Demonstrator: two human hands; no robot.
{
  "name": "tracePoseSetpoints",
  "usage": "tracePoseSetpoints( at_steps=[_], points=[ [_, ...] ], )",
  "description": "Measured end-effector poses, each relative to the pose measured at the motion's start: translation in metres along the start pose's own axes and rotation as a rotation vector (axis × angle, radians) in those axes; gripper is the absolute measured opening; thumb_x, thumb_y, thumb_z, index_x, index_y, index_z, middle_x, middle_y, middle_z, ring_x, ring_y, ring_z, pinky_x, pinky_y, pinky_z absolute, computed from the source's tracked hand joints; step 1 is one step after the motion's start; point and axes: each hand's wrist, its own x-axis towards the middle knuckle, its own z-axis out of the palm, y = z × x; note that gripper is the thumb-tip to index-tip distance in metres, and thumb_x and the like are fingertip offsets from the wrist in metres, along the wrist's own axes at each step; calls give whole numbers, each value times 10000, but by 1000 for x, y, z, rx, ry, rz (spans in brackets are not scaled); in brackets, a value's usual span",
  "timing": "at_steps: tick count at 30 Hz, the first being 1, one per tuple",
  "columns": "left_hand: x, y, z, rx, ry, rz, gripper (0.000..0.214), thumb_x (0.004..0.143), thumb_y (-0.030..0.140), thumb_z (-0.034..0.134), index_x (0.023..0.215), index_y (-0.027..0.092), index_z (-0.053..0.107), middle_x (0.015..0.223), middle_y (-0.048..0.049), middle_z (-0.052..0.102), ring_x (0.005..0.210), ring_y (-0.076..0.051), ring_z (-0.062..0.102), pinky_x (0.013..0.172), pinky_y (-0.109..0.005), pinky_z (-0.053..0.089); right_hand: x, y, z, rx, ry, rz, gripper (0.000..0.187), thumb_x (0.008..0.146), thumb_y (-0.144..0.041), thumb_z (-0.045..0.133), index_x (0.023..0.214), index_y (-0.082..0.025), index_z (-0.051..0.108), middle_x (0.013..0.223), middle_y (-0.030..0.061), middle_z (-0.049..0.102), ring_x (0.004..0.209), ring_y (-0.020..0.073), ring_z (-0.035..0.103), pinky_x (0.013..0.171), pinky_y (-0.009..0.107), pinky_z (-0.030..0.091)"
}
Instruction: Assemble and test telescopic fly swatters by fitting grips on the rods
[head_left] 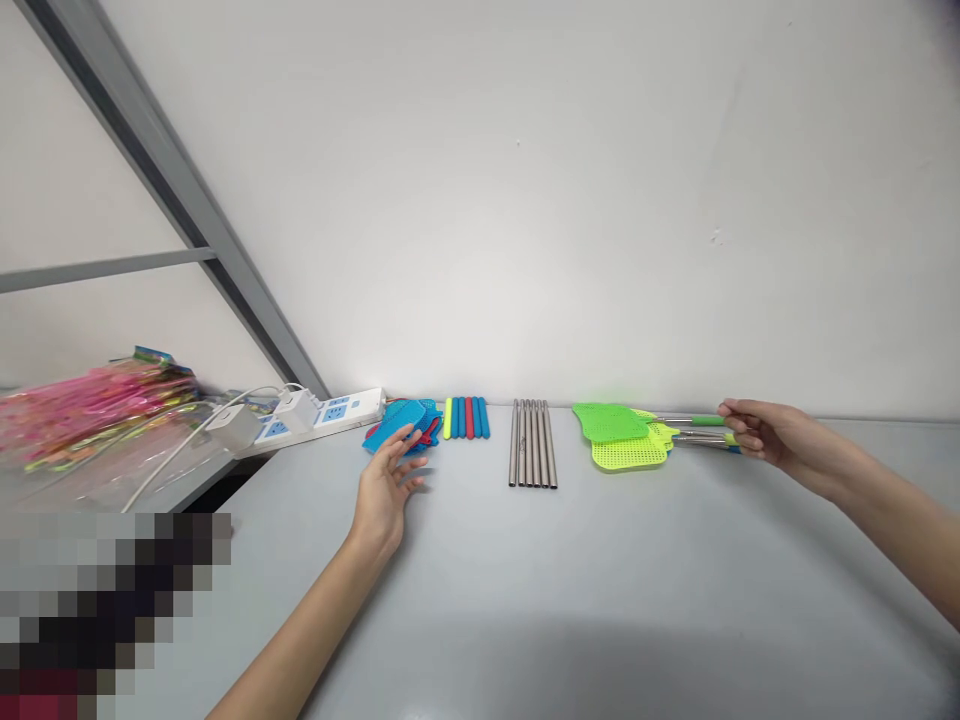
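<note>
My left hand reaches over a small pile of blue fly swatter heads, with some red showing among them. Its fingers are apart and hold nothing; whether a fingertip touches the pile I cannot tell. At the right, my right hand is by the handle ends of several fly swatters with yellow and green mesh heads. Its fingers are loosely curved and apart, beside a green handle. Between the hands lie a row of metal tubes and a row of yellow, blue and red grips.
A white power strip with plugged-in chargers and a white cable is at the table's left edge. Beyond it are pink items in clear plastic bags. A white wall rises behind the grey table; a grey metal frame slants at left.
</note>
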Motion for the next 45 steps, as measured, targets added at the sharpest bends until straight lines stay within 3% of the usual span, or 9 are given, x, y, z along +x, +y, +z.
tracePoseSetpoints(
  at_steps=[7, 10, 13, 17, 24, 28, 32, 35, 45],
  points=[
    [-17, 0, 8, -17, -198, 163, 406, 789, 368, 428, 1147, 201, 523, 1246, -55, 496, 868, -182, 550, 570, -238, 445, -17, 8, 34, -42, -137, 29, 190, 735, -354, 604, 839, -195, 605, 643, -34, 411, 450, 49, 320, 367, 167, 281],
    [-26, -7, 13, 61, -293, 220, 431, 789, 387, 443, 1173, 202, 512, 1286, -61, 458, 983, -230, 515, 608, -257, 435, -31, 20, 64, -8, -322, 102, 246, 747, -369, 590, 938, -215, 604, 695, -19, 479, 450, 54, 387, 371, 169, 321],
    [-41, -15, 20, 164, -406, 270, 448, 829, 401, 396, 1241, 235, 453, 1340, -51, 391, 1121, -261, 435, 694, -280, 427, -47, 33, 93, 32, -490, 141, 316, 769, -360, 567, 1053, -223, 576, 933, 52, 564, 559, 95, 519, 410, 185, 388],
    [-72, -18, 26, 275, -504, 371, 546, 804, 420, 476, 1317, 322, 316, 1404, 2, 276, 1241, -275, 301, 901, -340, 358, -57, 43, 118, 161, -644, 107, 363, 807, -320, 513, 1166, -268, 517, 1267, 76, 434, 839, 172, 585, 462, 183, 435],
    [-116, -16, 23, 492, -787, 115, 687, 772, 386, 546, 1354, 324, 187, 1444, 22, 115, 1294, -300, 172, 1049, -445, 117, -46, 53, 130, -13, -698, -71, 538, 792, -299, 545, 1298, -309, 361, 1376, 83, 306, 942, 203, 556, 436, 179, 482],
    [-125, -22, 28, 480, -809, 115, 769, 759, 483, 519, 1371, 315, 84, 1452, 14, 45, 1299, -322, 130, 1039, -492, 69, -40, 57, 133, -85, -727, -138, 518, 799, -323, 532, 1292, -277, 381, 1374, 105, 304, 910, 198, 572, 410, 171, 487],
    [-127, -26, 30, 435, -911, 10, 892, 725, 535, 537, 1363, 320, -48, 1451, 7, -57, 1304, -339, 75, 1025, -510, 104, -37, 55, 137, -105, -723, -137, 523, 799, -344, 528, 1294, -254, 384, 1252, 118, 448, 815, 166, 582, 398, 164, 479],
    [-127, -32, 30, 382, -960, -83, 924, 700, 559, 554, 1335, 384, -94, 1451, 31, -51, 1298, -335, 119, 1013, -503, 161, -37, 52, 139, -167, -705, -130, 569, 800, -361, 524, 1318, -201, 352, 888, 83, 601, 725, 147, 557, 393, 161, 472],
    [-115, -68, 44, 263, -956, -242, 907, 686, 575, 554, 1351, 381, -31, 1451, -1, -9, 1304, -301, 6, 957, -537, 257, -36, 47, 145, -320, -690, -144, 465, 821, -364, 491, 1263, -231, 434, 565, -50, 440, 423, 53, 417, 305, 123, 390]
  ],
)
